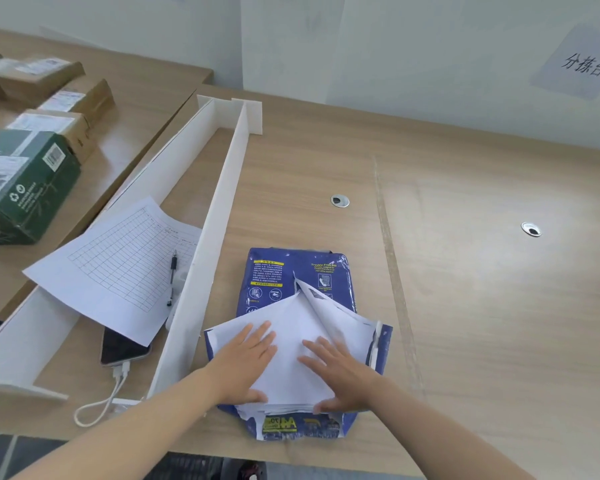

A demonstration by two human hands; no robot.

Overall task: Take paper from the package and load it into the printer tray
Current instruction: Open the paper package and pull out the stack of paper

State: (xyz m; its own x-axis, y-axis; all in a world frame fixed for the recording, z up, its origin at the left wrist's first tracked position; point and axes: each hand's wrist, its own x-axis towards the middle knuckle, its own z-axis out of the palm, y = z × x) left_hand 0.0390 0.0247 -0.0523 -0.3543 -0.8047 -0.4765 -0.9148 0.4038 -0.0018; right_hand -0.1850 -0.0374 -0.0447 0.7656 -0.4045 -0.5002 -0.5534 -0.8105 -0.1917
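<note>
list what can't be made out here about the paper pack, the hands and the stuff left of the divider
- Paper stack, head view: sheet count unknown; both hands and the blue wrapper cover it.
- Left hand and right hand: palms lie flat, thumbs at the near edge; a firm grip cannot be confirmed.
- Printer tray: not in view.
- Phone: mostly hidden under the grid sheet.
- Wrapper print: too small to read.

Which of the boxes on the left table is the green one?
The green box is the one nearest the camera, beside the gridded sheet. It has a white recycling mark on its side. The other boxes behind it are plain brown cardboard.
</note>
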